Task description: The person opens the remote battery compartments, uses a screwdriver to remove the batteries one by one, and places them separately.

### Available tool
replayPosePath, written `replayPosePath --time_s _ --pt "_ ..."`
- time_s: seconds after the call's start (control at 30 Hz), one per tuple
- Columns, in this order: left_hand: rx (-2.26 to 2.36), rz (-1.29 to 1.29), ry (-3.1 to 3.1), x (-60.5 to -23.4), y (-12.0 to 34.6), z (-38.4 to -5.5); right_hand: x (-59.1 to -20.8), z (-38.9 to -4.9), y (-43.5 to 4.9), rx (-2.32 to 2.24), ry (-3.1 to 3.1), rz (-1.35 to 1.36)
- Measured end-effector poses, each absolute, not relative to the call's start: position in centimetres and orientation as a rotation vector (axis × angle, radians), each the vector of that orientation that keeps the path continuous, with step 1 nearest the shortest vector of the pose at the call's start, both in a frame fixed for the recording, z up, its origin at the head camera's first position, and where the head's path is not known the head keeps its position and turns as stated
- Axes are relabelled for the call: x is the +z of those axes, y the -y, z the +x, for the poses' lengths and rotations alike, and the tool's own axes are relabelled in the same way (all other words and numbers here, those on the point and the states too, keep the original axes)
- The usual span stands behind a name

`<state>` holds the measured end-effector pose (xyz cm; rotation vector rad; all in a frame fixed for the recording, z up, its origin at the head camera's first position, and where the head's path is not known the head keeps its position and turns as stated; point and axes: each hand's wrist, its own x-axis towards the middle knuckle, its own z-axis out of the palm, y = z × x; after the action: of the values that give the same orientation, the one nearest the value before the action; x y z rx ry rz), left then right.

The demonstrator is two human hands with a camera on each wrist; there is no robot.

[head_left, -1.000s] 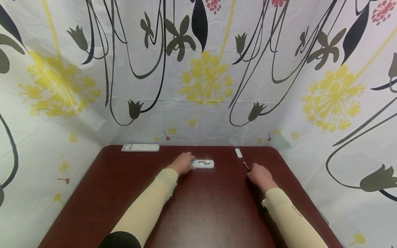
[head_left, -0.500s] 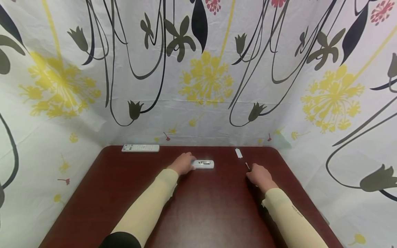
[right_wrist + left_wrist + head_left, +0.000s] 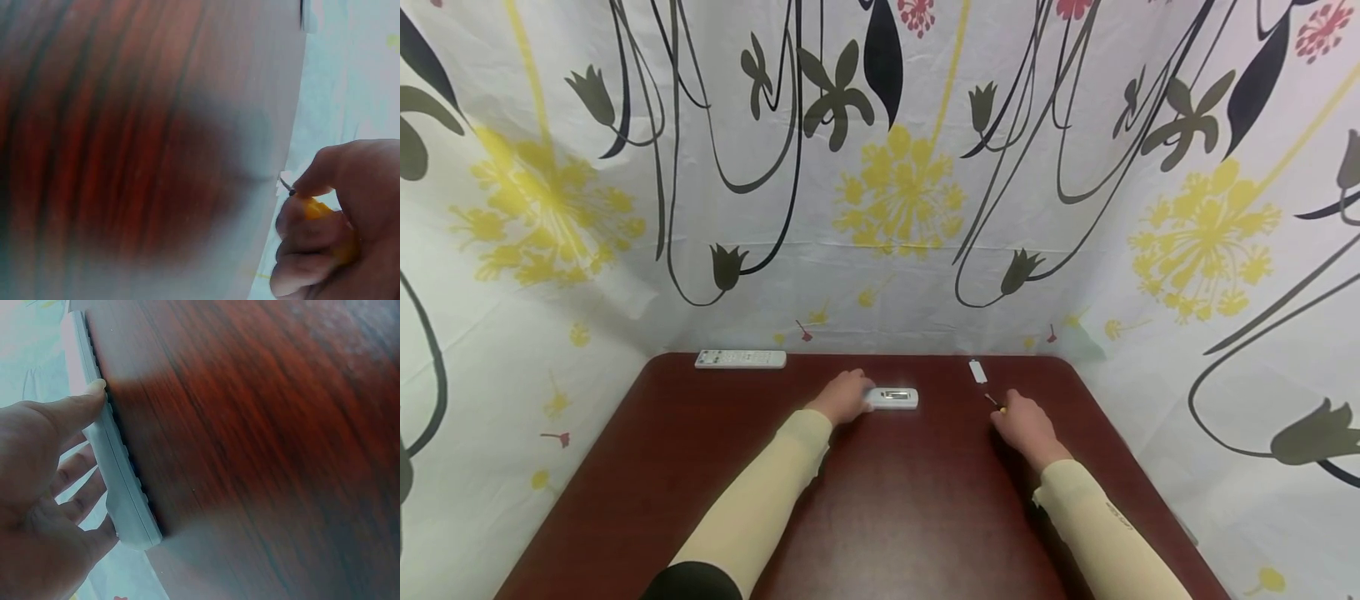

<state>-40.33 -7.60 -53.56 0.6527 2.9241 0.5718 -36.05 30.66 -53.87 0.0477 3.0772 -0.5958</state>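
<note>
My left hand (image 3: 842,394) grips one end of a white remote control (image 3: 895,404) that lies face down near the table's back. In the left wrist view, the thumb is on one long edge of the remote control (image 3: 115,469) and the fingers on the other, with the buttons toward the wood. An uncovered battery compartment shows on its upward side. To the right, my right hand (image 3: 1024,423) holds a screwdriver (image 3: 317,210) by its yellow handle, fingers curled round it. The thin metal tip points away toward a small white battery cover (image 3: 977,372).
A second white remote control (image 3: 741,359) lies face up at the back left edge of the dark red wooden table (image 3: 895,508). Patterned cloth (image 3: 895,300) hangs right behind the table and along both sides.
My right hand has shifted slightly left, and the screwdriver's tip now slants further left. The left hand and the remote control stay where they were.
</note>
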Motion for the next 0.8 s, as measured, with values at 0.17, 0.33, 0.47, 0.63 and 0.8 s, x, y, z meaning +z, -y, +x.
replayPosePath --time_s 0.17,0.33,0.47,0.63,0.8 --pt "0.561 0.651 -2.935 -53.4 7.6 -40.1 -53.4 -36.1 -30.3 -0.627 -3.082 0.060" --pt "0.563 0.644 -2.929 -53.6 7.6 -40.3 -53.3 -36.1 -30.2 -0.625 -3.088 0.048" --pt "0.566 0.643 -2.930 -53.8 7.6 -40.4 -53.5 -36.3 -30.2 -0.625 -3.099 0.019" --pt "0.560 0.636 -2.929 -53.8 7.6 -40.5 -53.8 -36.6 -30.0 -0.626 -3.138 -0.031" --pt "0.562 0.643 -2.932 -53.9 7.6 -40.5 -53.5 -36.5 -29.2 -0.613 -3.188 -0.113"
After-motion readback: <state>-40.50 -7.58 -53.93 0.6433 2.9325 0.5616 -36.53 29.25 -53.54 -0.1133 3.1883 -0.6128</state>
